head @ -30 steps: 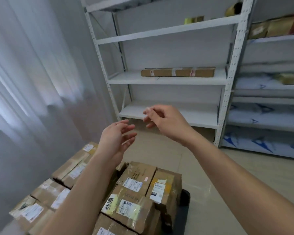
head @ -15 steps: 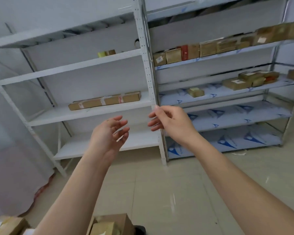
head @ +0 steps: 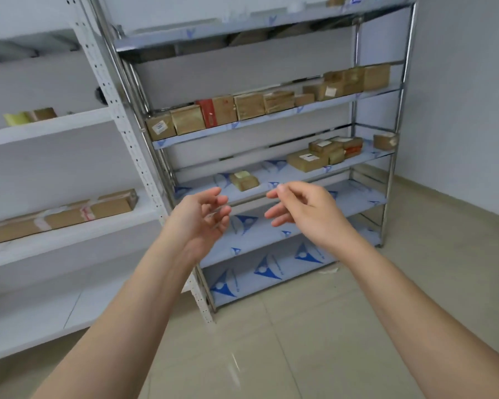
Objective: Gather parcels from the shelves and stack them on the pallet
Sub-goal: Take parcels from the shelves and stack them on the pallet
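Left hand and right hand: fingers loosely spread, holding nothing. Small brown cardboard parcel: on metal shelf just beyond the fingers, untouched.

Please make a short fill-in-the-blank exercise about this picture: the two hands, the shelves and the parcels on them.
1. Both the left hand and the right hand hold ____.
2. The long flat parcel lies on the ____ shelf unit, not the metal one.
3. The red parcel stands between two ____ parcels on the metal shelf unit.
4. The small lone parcel lies just ____ the hands in the picture.

Missing words: nothing; white; brown; above
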A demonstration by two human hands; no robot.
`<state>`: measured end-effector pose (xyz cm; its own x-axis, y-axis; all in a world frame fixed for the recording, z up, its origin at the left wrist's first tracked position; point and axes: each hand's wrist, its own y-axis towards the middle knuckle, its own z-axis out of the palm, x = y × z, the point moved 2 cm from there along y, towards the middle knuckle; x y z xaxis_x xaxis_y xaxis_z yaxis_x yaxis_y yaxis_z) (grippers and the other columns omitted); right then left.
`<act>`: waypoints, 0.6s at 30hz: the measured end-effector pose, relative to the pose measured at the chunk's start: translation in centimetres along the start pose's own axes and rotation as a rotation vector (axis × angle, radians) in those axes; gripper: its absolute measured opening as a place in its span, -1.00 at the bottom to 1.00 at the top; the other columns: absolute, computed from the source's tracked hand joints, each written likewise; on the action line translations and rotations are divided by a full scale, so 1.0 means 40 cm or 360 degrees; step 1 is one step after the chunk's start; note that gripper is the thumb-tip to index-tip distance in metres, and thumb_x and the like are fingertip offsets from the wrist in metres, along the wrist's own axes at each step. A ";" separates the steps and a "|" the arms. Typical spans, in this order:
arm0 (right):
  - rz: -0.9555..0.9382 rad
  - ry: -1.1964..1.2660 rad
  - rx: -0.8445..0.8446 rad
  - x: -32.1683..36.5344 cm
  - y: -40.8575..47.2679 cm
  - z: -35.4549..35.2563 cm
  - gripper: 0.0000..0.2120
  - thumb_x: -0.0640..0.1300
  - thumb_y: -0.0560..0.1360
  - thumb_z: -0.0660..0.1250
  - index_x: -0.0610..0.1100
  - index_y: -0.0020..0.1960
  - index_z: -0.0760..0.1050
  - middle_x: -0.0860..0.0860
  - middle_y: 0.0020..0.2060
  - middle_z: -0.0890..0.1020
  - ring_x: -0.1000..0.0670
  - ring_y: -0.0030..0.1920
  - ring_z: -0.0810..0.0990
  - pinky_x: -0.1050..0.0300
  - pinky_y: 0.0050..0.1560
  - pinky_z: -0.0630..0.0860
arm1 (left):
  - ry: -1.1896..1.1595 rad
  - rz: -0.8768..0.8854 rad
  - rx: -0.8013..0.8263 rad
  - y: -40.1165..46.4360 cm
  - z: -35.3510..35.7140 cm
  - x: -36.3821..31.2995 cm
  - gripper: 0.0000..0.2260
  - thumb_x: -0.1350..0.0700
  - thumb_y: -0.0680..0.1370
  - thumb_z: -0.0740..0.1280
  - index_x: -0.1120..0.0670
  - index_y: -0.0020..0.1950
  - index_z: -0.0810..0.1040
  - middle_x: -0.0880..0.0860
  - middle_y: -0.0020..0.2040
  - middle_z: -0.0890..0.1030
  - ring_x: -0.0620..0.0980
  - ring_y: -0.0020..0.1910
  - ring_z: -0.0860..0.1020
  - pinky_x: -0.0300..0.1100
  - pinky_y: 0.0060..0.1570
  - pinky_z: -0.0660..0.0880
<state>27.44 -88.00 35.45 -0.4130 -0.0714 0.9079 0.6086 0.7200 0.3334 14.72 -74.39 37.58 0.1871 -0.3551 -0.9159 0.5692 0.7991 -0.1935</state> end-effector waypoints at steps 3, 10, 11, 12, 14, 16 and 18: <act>0.0044 -0.0056 -0.0058 -0.068 0.091 -0.070 -0.74 -0.04 0.67 0.14 -0.09 0.07 0.58 -0.04 -0.19 0.71 0.01 -0.23 0.70 0.16 -0.03 0.62 | -0.0005 -0.0067 0.0095 0.124 0.097 0.028 -0.86 0.27 0.57 0.20 0.13 -0.02 0.54 0.04 -0.28 0.53 -0.03 -0.32 0.49 -0.22 -0.25 0.44; 0.0064 -0.0184 -0.0202 -0.184 0.383 -0.195 -0.76 -0.07 0.66 0.16 -0.11 0.14 0.56 -0.03 -0.19 0.72 0.00 -0.21 0.71 0.10 -0.02 0.62 | -0.0110 -0.0183 0.0283 0.469 0.299 0.019 -0.82 0.26 0.55 0.15 0.11 -0.08 0.54 -0.02 -0.46 0.47 -0.05 -0.37 0.45 -0.23 -0.30 0.41; 0.0068 -0.0214 -0.0206 -0.192 0.432 -0.212 -0.77 -0.08 0.66 0.16 -0.10 0.14 0.56 -0.03 -0.18 0.71 0.01 -0.21 0.71 0.09 0.00 0.61 | -0.0129 -0.0189 0.0286 0.520 0.333 0.007 -0.82 0.26 0.55 0.15 0.11 -0.09 0.53 -0.02 -0.47 0.46 -0.05 -0.37 0.44 -0.23 -0.29 0.40; 0.0069 -0.0244 -0.0216 -0.200 0.478 -0.232 -0.78 -0.07 0.66 0.17 -0.08 0.15 0.56 -0.02 -0.18 0.72 0.02 -0.21 0.71 0.06 0.02 0.61 | -0.0138 -0.0196 0.0281 0.568 0.368 -0.003 -0.82 0.26 0.56 0.15 0.11 -0.09 0.53 -0.02 -0.48 0.44 -0.05 -0.37 0.43 -0.23 -0.29 0.40; 0.0050 -0.0271 -0.0285 -0.215 0.561 -0.285 -0.79 -0.07 0.65 0.18 -0.06 0.16 0.55 0.00 -0.17 0.72 0.03 -0.20 0.71 0.01 0.06 0.62 | -0.0140 -0.0198 0.0312 0.656 0.449 -0.024 -0.82 0.25 0.56 0.15 0.11 -0.10 0.54 -0.02 -0.50 0.43 -0.06 -0.38 0.41 -0.23 -0.30 0.39; 0.0045 -0.0312 -0.0371 -0.237 0.628 -0.350 -0.80 -0.07 0.65 0.19 -0.05 0.18 0.54 0.01 -0.16 0.72 0.05 -0.20 0.71 0.03 0.05 0.63 | -0.0146 -0.0205 0.0364 0.737 0.537 -0.026 -0.82 0.24 0.57 0.15 0.11 -0.09 0.54 -0.03 -0.52 0.43 -0.06 -0.38 0.41 -0.23 -0.29 0.39; 0.0079 -0.0344 -0.0455 -0.273 0.680 -0.420 -0.80 -0.06 0.65 0.19 -0.02 0.20 0.53 0.03 -0.16 0.72 0.08 -0.20 0.71 0.03 0.06 0.62 | -0.0127 -0.0238 0.0424 0.801 0.622 -0.007 -0.82 0.25 0.57 0.16 0.11 -0.08 0.55 -0.02 -0.52 0.42 -0.05 -0.37 0.41 -0.23 -0.27 0.38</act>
<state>59.89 -79.24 38.86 -0.4936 0.1285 0.8601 0.7836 0.4948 0.3758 52.81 -60.77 40.40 0.1415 -0.5045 -0.8517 0.7830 0.5835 -0.2156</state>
